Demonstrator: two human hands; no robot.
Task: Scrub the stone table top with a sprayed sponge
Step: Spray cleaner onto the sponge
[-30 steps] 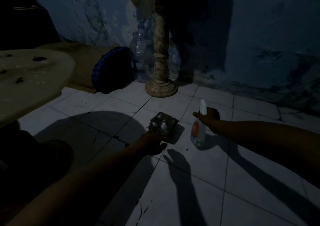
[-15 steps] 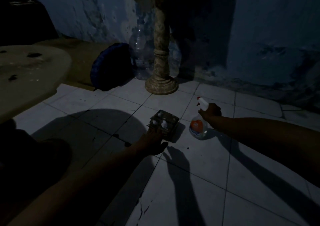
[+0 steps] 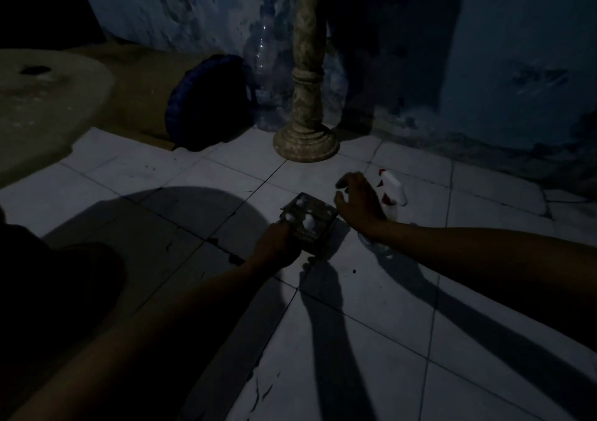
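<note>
A dark square sponge (image 3: 315,227) with white foam blobs on top lies on the tiled floor, and my left hand (image 3: 276,246) grips its near-left edge. The spray bottle (image 3: 392,191), with a white and red trigger head, rests on the floor just right of the sponge; my right wrist hides most of its clear body. Between bottle and sponge hovers my right hand (image 3: 358,204), fingers spread, holding nothing. The round stone table top (image 3: 48,104) lies at the far left, dim and spotted.
A stone pedestal (image 3: 307,97) stands on the tiles beyond the sponge. A large clear plastic bottle (image 3: 263,65) and a dark blue round cushion (image 3: 206,104) lean near the blue wall. Deep shadow covers the lower left.
My right hand has lowered the spray bottle, let go of it and moved left towards the sponge with its fingers open. My left hand stays on the sponge.
</note>
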